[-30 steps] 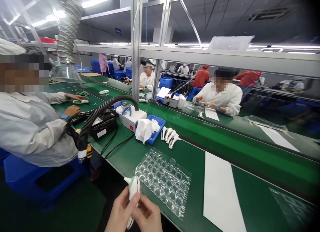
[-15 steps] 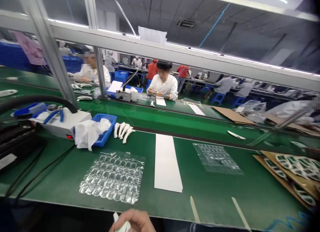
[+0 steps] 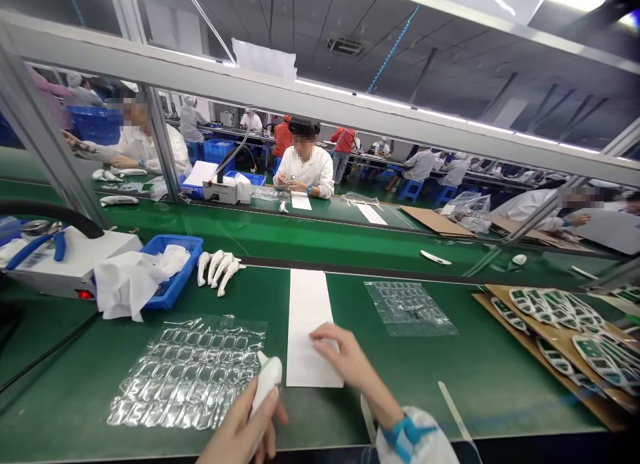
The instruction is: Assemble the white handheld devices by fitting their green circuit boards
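Note:
A white curved handheld device (image 3: 269,383) with a pointed tip is gripped in my left hand (image 3: 245,424), low in the view, beside the clear plastic tray sheet (image 3: 185,374). My right hand (image 3: 343,357) hovers over or rests on the long white paper strip (image 3: 307,304). Its thumb and fingertips are curved with a gap between them, and nothing shows in it. A blue band circles the right wrist. Several white curved parts (image 3: 219,271) lie behind the tray sheet.
At the left are a white box (image 3: 75,261) with a red switch and a blue bin (image 3: 175,284) with white cloths. A smaller clear sheet (image 3: 410,309) and cardboard (image 3: 545,357) bearing white-rimmed pieces lie right. People sit across the bench beyond a metal frame.
My right hand with its blue wristband has come into view over the paper. The left hand has risen over the bench, showing more of the white device. The camera view has shifted.

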`<state>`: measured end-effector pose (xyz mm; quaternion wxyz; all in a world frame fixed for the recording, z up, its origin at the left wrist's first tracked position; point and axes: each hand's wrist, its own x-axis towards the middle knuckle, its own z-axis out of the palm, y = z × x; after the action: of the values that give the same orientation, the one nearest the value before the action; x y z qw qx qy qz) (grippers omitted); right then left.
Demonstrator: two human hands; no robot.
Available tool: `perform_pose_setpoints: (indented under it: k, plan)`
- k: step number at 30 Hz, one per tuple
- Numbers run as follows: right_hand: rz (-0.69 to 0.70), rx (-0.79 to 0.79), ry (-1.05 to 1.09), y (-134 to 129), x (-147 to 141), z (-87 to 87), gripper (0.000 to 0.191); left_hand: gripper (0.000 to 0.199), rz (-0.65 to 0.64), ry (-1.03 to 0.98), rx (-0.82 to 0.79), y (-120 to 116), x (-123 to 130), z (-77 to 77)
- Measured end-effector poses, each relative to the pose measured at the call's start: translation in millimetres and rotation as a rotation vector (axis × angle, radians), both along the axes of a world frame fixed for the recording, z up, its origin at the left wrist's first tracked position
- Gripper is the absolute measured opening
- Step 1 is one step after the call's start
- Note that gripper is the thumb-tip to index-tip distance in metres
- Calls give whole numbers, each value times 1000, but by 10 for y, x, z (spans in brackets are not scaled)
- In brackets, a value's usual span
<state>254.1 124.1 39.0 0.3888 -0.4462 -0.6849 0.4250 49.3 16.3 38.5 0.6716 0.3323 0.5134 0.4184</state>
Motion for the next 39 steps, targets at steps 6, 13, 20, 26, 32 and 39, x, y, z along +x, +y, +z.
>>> perform_pose_setpoints:
  k: [6, 13, 20, 26, 32, 39]
  plan:
    - [-140, 98, -116, 880, 411, -404, 11, 54, 84, -43, 68, 595, 273, -71]
    - [-85, 103, -206, 959, 377, -492, 9, 58, 113, -61, 23, 796, 474, -316]
    - [-145, 41, -184, 1016, 330, -502, 10, 58, 108, -52, 43, 788, 476, -380]
    - [-197, -30, 39, 909, 297, -277, 22, 59, 78, -59, 71, 769, 462, -230]
    - [22, -185, 198, 135, -267, 191, 20, 68, 63, -255, 20, 549, 342, -1]
    - [161, -182, 191, -301, -734, 377, 14, 61, 222, -292, -44, 331, 177, 69]
